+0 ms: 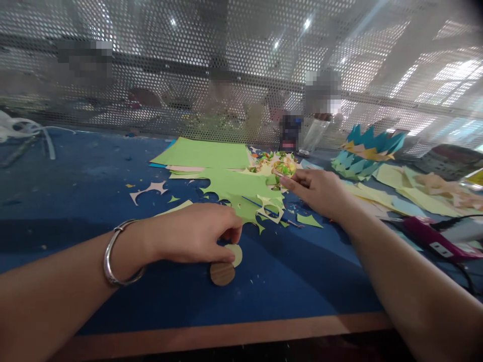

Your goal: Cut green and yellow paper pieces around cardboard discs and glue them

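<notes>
I'm pinching a pale disc (pixel 237 254) in my left grip (pixel 196 231), thumb and fingertips at its edge. It's sitting right by a wooden disc (pixel 222 275), toward the front of the blue counter (pixel 302 286). My right grip (pixel 320 193) is hovering at the paper-bit pile (pixel 266 162); can't tell if it's closed on anything. Scallop-cut green sheet (pixel 230 185) is lying past my left.

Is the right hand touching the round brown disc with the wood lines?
Apart. The head view shows bare blue tabletop between the right hand and the wood-grain disc, which lies nearer the front edge.
</notes>
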A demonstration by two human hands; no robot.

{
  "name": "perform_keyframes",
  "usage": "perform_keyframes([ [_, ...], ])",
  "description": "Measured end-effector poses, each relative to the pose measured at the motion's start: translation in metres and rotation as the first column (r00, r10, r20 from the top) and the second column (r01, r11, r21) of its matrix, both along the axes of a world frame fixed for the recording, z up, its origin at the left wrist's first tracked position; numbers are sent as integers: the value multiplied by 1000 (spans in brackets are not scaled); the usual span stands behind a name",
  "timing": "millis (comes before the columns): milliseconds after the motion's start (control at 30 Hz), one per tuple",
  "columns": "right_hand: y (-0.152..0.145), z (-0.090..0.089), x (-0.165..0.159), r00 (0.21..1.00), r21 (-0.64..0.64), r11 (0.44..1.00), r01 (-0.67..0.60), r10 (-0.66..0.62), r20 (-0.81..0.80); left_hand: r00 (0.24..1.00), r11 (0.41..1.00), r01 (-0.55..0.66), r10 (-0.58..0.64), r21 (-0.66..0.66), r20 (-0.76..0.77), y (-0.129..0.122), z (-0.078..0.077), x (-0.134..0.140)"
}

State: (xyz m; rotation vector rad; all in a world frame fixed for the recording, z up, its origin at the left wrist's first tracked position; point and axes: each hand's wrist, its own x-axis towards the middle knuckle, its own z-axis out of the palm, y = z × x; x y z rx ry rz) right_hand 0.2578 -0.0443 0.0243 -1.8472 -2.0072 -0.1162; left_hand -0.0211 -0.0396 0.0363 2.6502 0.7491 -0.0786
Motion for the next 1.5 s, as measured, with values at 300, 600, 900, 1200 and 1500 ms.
perform_keyframes([
  [300,-1,-11,-14,977,-233,963,-134,168,132,806,821,-539,438,188,398,82,-16,-26],
  [600,1,-20,-20,957,-354,916,-189,253,144,787,848,-530,489,7,377,111,-43,-29],
  [900,-1,-22,-24,952,-332,921,-205,266,152,679,834,-543,502,-93,536,98,-39,-15],
  [1200,-1,-18,-17,957,-324,932,-166,232,177,-198,708,-380,566,-595,800,111,-29,-20],
  [1500,-1,-16,-24,966,-34,980,-198,190,-173,-141,584,46,807,-811,573,67,-22,6],
])
